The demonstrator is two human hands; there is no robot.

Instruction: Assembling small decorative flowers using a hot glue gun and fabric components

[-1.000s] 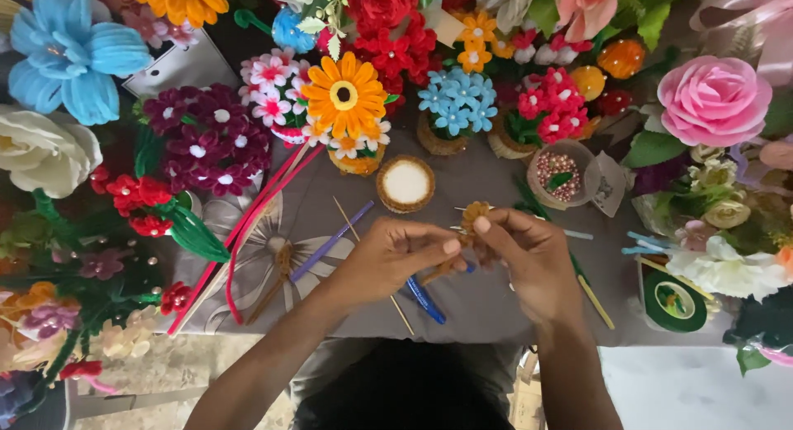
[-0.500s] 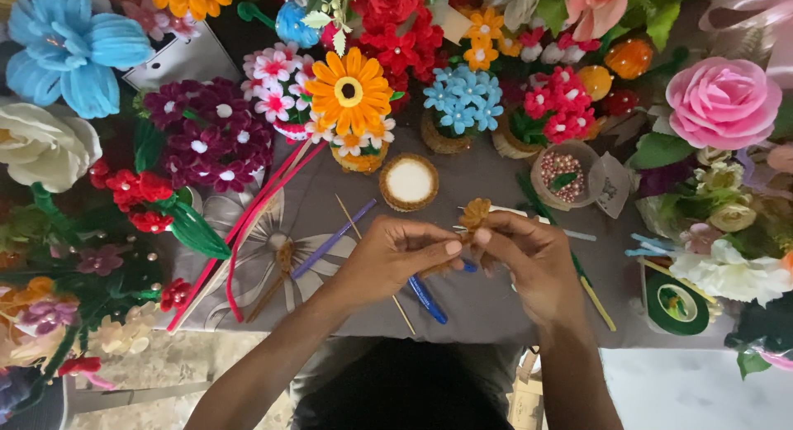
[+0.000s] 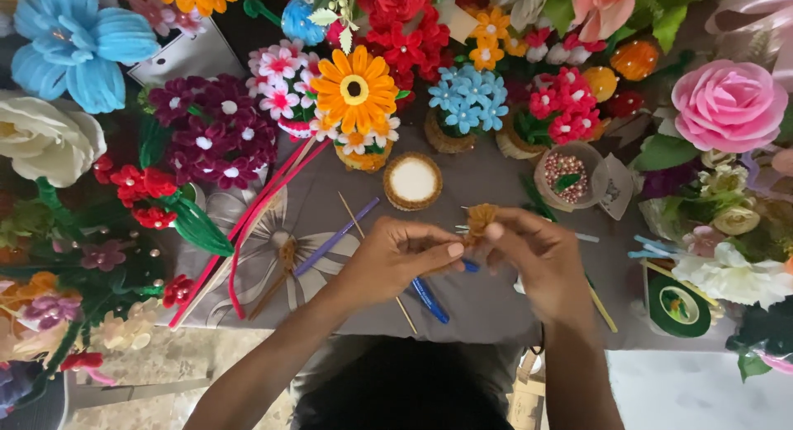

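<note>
Your left hand [image 3: 396, 261] and right hand [image 3: 537, 261] meet over the grey cloth [image 3: 487, 306], fingertips of both pinching the small orange-brown fuzzy piece [image 3: 480, 219] poking out just beyond them.

The grey tabletop [image 3: 487, 302] shows bare cloth only around and just below the two hands, the left hand [image 3: 396, 261] and right hand [image 3: 537, 261], which meet over its middle. Ahead of them a small round dish [image 3: 413, 181], a bowl of beads [image 3: 567, 175] and a close row of flower pots [image 3: 462, 108] bar the way. To the left, red pipe cleaners [image 3: 248, 232] and a purple one [image 3: 334, 238] lie slantwise across the cloth; to the right, a green tape roll [image 3: 679, 306] and white flowers [image 3: 727, 273] crowd the edge.
</note>
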